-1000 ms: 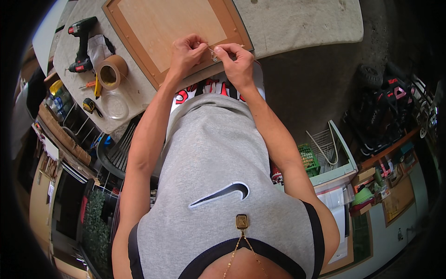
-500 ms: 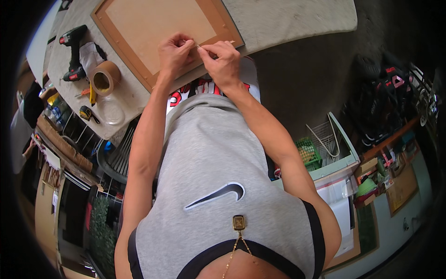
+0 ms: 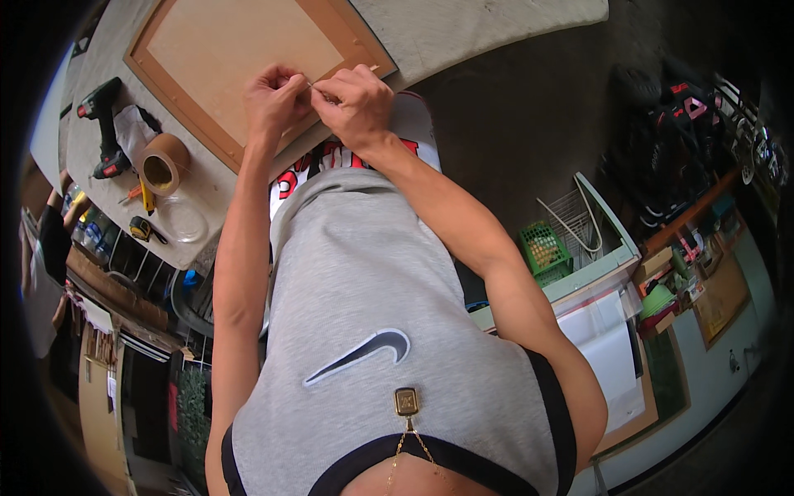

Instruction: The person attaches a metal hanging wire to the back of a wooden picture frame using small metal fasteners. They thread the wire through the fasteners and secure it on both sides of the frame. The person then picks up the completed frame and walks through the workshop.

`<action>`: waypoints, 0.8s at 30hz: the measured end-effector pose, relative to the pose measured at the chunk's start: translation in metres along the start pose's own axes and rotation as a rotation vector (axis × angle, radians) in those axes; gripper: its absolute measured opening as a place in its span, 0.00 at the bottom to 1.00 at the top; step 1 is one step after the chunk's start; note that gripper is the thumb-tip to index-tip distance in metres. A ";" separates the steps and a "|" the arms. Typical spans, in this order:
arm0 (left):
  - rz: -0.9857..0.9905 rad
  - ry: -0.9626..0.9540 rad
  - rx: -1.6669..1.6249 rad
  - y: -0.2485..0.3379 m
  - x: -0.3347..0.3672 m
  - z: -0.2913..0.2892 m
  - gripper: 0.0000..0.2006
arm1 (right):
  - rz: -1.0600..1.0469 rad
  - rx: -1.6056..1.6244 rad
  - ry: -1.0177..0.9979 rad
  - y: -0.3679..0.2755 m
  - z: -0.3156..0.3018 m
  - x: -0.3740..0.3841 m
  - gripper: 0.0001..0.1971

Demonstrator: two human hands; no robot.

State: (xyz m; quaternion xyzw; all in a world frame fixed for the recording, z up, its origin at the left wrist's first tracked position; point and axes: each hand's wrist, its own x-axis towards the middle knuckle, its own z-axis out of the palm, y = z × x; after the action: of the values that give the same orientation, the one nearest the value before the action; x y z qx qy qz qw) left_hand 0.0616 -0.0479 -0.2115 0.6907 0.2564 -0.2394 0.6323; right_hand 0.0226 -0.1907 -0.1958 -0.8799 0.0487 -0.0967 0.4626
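Note:
A large rectangular frame (image 3: 178, 106) with a tan panel and a wider brown border lies on the pale worktable. Over its near edge both my hands are closed in pinches, fingertips almost meeting. Between them shows a short bit of a thin, pale strand (image 3: 311, 85), too small to tell whether string or wire. My left hand (image 3: 273, 101) grips one end of it, and my right hand (image 3: 356, 101) grips the other. A small pale tip (image 3: 375, 69) sticks out beyond the right knuckles; what it belongs to is hidden.
Left on the worktable (image 3: 496, 23) are a cordless drill (image 3: 106, 124), a roll of brown tape (image 3: 163, 163), a yellow utility knife (image 3: 147, 195), a tape measure (image 3: 147, 229) and a clear round lid (image 3: 182, 217). A green basket (image 3: 546, 250) stands low at right. Another person (image 3: 50, 248) is far left.
The whole view has shifted, so the table and frame sit further left. My hands keep their pinch on the strand, with the right wrist turned a little.

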 end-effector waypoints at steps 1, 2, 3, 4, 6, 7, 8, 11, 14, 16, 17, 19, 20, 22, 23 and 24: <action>0.005 0.003 0.008 0.001 0.000 0.000 0.02 | -0.003 0.005 0.014 0.000 0.001 0.000 0.02; 0.008 0.005 0.021 0.001 -0.001 0.000 0.02 | -0.003 -0.001 0.017 0.000 0.001 0.000 0.02; 0.012 0.008 0.034 0.002 -0.001 0.000 0.02 | -0.002 -0.002 0.017 0.000 0.001 0.000 0.03; 0.016 0.012 0.048 0.002 -0.001 0.000 0.02 | -0.002 -0.002 0.016 0.000 0.002 0.000 0.03; 0.022 -0.007 0.030 0.003 -0.001 0.000 0.02 | -0.013 -0.011 0.015 0.001 0.002 0.000 0.03; 0.018 -0.009 0.026 0.003 -0.001 0.000 0.02 | -0.018 -0.015 0.014 0.000 0.002 0.000 0.03; 0.022 -0.013 0.018 0.002 -0.001 -0.001 0.02 | -0.021 -0.023 0.011 0.000 0.002 0.001 0.03; 0.019 -0.013 0.002 0.001 -0.001 -0.001 0.03 | -0.015 -0.034 0.006 0.000 0.002 0.002 0.03; 0.035 -0.030 -0.019 0.000 0.000 -0.002 0.02 | 0.009 -0.020 0.008 -0.001 0.003 0.002 0.03; 0.048 -0.043 -0.023 0.000 0.000 -0.002 0.02 | 0.013 -0.019 0.001 -0.001 0.002 0.003 0.03; 0.044 -0.042 -0.027 0.000 0.000 -0.002 0.02 | 0.009 -0.022 -0.001 -0.001 0.002 0.003 0.03; 0.032 -0.043 -0.043 0.001 -0.001 -0.002 0.02 | 0.003 -0.022 -0.004 -0.001 0.002 0.003 0.03; 0.030 -0.033 -0.030 0.001 -0.001 -0.001 0.02 | 0.000 -0.022 -0.003 0.000 0.002 0.003 0.03; 0.017 -0.017 -0.017 0.001 -0.002 -0.002 0.02 | -0.005 -0.015 -0.005 -0.001 0.002 0.003 0.04; 0.018 -0.017 -0.013 0.000 -0.002 -0.002 0.02 | -0.007 -0.032 -0.016 0.000 0.002 0.004 0.03; 0.019 -0.017 -0.009 0.000 -0.001 -0.002 0.02 | -0.009 -0.045 -0.029 0.000 0.001 0.004 0.02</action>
State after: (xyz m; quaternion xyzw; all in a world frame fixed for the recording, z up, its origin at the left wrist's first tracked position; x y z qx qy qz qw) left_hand 0.0607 -0.0460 -0.2105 0.6882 0.2455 -0.2382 0.6399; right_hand 0.0264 -0.1901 -0.1959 -0.8917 0.0401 -0.0850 0.4428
